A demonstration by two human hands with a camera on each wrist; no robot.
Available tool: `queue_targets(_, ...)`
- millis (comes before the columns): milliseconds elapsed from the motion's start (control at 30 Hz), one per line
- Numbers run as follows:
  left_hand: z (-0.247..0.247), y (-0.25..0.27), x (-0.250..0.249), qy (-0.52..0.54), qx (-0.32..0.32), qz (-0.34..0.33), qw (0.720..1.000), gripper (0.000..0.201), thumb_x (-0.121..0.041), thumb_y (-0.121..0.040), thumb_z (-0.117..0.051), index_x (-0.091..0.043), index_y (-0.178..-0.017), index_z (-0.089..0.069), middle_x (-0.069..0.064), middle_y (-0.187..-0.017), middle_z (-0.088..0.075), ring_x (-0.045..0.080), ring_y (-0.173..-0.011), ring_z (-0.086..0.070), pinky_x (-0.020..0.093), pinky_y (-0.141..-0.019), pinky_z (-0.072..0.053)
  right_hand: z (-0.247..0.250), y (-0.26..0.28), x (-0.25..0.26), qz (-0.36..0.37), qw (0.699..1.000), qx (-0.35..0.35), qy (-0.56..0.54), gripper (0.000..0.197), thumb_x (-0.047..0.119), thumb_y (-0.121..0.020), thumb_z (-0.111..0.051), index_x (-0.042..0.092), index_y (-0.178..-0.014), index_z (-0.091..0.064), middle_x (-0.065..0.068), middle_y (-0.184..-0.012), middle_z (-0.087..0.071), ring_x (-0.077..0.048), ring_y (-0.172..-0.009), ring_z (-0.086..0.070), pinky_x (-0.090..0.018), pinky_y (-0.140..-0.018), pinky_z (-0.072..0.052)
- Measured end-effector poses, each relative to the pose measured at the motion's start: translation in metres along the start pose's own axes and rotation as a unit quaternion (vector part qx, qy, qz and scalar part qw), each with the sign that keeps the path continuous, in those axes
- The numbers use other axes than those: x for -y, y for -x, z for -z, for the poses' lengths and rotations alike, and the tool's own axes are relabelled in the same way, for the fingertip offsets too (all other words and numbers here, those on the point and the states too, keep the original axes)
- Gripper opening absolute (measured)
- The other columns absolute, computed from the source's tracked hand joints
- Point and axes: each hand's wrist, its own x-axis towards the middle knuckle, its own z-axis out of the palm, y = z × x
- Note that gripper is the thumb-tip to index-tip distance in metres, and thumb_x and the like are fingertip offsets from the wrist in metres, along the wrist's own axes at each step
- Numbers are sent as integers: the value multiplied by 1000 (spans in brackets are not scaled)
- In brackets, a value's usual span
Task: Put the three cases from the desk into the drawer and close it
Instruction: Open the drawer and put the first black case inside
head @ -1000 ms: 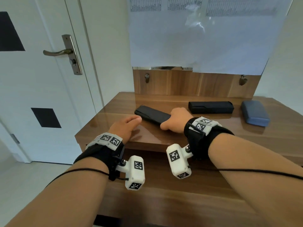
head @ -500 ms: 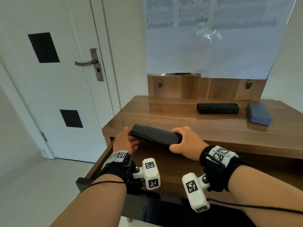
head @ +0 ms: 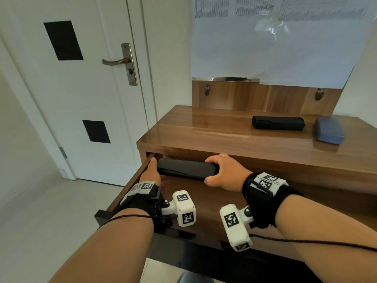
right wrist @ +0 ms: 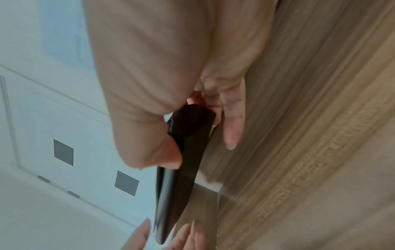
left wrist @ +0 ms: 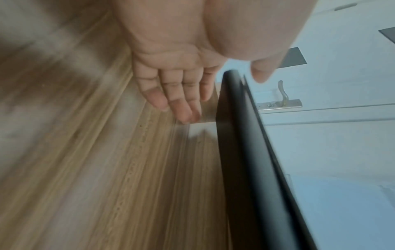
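Note:
A long black case (head: 186,169) hangs level just above the floor of the open drawer (head: 126,188), near its back. My right hand (head: 222,174) grips the case's right end, thumb on the near side and fingers over the top. In the right wrist view that case (right wrist: 181,160) sits between thumb and fingers. My left hand (head: 151,174) is at the case's left end with straight fingers (left wrist: 177,94) beside the case (left wrist: 241,143). A second black case (head: 278,123) and a blue case (head: 328,130) lie on the desk top (head: 204,131) at the back right.
A white door (head: 81,94) with a metal handle (head: 117,61) stands left of the desk. A wooden back panel (head: 255,97) with two hooks rises behind the desk top, under a paper sheet (head: 275,48). The drawer's dark front (head: 102,216) juts toward me.
Both hands have carried the long black case off the desk top, over its front edge and down into the open drawer. The other two cases have not moved.

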Motion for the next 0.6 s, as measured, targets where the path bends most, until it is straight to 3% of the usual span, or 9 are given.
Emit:
queue_targets(67,5,27,-1,-27,8,-4,1000,70,-61,-83,-38,-12,-133,-43,13,-108,-62,28,-87,-60,45,-90,-47,-5,-2,3,-3,1000,5,6,54,27,-74,-71,17,-123,-55,-3,-112,-40,-19,-89,-51,-13,-59,-41)
queue_targets(133,10,34,0,-53,6,-9,999,66,-55,-89,-35,-10,-138,-37,16,-112,-63,24,-75,-58,41,-83,-47,-11,-7,4,-7,1000,11,21,52,29,-71,-71,15,-119,-56,-5,-111,-40,-20,-85,-51,-18,-61,-42)
queue_targets(167,12,33,0,-57,12,-12,998,66,-54,-90,-34,-10,-138,-37,17,-118,-62,24,-75,-58,40,-86,-47,-15,-9,4,-12,999,16,30,54,30,-72,-71,14,-120,-55,-5,-111,-38,-21,-84,-51,-21,-65,-44)
queue_targets(267,14,28,0,-62,26,-5,998,67,-56,-89,-34,-10,-138,-38,18,-129,-58,27,-92,-58,43,-99,-44,-28,-16,3,-29,998,24,50,65,31,-75,-69,11,-133,-46,-3,-114,-33,-21,-89,-48,-26,-77,-47)
queue_targets(433,15,13,-2,-83,32,9,996,65,-53,-89,-37,-9,-137,-38,17,-119,-56,30,-106,-57,42,-100,-46,-43,-29,0,-64,996,19,64,78,34,-77,-68,9,-143,-35,-9,-135,-30,-30,-120,-46,-35,-100,-46)
queue_targets(533,10,7,2,-141,24,11,990,35,-46,-92,-38,-17,-107,-47,8,-85,-54,23,-79,-56,41,-92,-47,-53,-37,-2,-71,995,26,70,78,35,-79,-66,11,-145,-32,-9,-141,-27,-30,-127,-41,-37,-105,-43)
queue_targets(600,4,8,5,-158,47,28,986,27,-45,-92,-38,-19,-101,-41,5,-80,-51,23,-81,-57,41,-91,-46,-60,-43,-4,-73,995,26,66,78,35,-80,-64,12,-147,-29,-9,-145,-24,-29,-130,-39,-36,-107,-41)
